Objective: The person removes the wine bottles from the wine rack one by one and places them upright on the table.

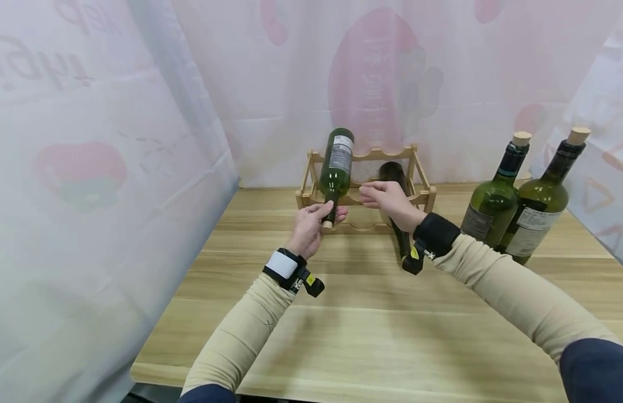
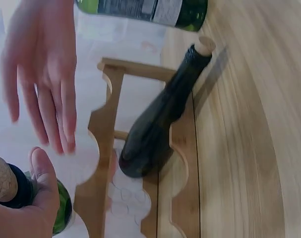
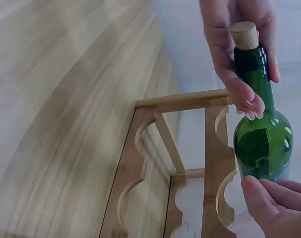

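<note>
- A green glass wine bottle (image 1: 336,159) with a pale cork and a white-and-grey label hangs above the left part of the rack, its cork end toward the person and its base away.
- The left hand (image 1: 308,225) holds that bottle by its neck, thumb on top and fingers around it, the cork left uncovered.
- The right hand (image 1: 389,202) holds nothing; its fingers are loosely extended just beside the bottle's shoulder, a gap showing in the head view.
- The rack (image 1: 426,197), of light wood with scalloped rails, stands on the table near the back curtain.
- A dark glass bottle (image 2: 149,134) with a cork lies in the rack's right part, its neck sticking out toward the person, partly hidden behind the right hand.
- Well to the right, a green bottle with a grey label (image 1: 494,196) and an olive-green bottle with a whitish label (image 1: 535,224) stand upright side by side, both corked; whether they touch cannot be told.
- Beneath everything is a wood-grain table (image 1: 392,341); a white curtain with faded red prints (image 1: 291,84) hangs behind.
</note>
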The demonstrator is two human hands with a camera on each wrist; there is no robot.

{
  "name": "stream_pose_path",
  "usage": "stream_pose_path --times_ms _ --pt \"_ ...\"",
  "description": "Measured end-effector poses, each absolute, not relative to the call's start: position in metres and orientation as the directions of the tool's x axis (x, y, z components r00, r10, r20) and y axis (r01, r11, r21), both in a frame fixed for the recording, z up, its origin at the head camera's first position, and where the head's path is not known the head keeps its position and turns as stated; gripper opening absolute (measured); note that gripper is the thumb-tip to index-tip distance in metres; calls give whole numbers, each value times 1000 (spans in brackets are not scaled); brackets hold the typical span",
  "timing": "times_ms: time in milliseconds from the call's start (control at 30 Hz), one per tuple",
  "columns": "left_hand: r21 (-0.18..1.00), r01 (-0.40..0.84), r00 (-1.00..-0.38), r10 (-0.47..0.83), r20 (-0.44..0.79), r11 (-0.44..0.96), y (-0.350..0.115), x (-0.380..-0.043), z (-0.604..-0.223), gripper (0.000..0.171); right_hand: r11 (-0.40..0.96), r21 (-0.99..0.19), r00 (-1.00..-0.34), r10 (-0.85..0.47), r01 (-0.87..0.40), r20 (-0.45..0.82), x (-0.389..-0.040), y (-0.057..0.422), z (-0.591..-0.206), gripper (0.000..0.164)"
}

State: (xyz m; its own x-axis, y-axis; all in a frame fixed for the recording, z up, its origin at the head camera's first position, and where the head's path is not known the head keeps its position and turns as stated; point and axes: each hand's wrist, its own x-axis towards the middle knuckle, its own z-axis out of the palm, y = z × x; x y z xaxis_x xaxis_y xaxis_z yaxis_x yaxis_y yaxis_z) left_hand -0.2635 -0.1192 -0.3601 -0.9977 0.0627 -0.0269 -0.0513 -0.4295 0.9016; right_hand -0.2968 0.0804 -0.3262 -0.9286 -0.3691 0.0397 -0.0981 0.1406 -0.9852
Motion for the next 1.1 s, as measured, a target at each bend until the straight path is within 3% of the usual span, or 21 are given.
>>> stream_pose_path --times_ms 233,567,1100 --pt "891 -69 -995 90 -31 -449 -105 -252 -356 29 -7 -996 -910 -408 86 -76 -307 70 -323 60" --pt "886 -75 -992 125 -19 -457 -96 -243 -351 21 -211 -954 -906 -408 211 -110 -320 67 -321 62" --pt "899 -94 -987 160 -27 -427 -88 -229 -350 30 -206 -954 -927 -351 216 -134 -322 66 -323 68"
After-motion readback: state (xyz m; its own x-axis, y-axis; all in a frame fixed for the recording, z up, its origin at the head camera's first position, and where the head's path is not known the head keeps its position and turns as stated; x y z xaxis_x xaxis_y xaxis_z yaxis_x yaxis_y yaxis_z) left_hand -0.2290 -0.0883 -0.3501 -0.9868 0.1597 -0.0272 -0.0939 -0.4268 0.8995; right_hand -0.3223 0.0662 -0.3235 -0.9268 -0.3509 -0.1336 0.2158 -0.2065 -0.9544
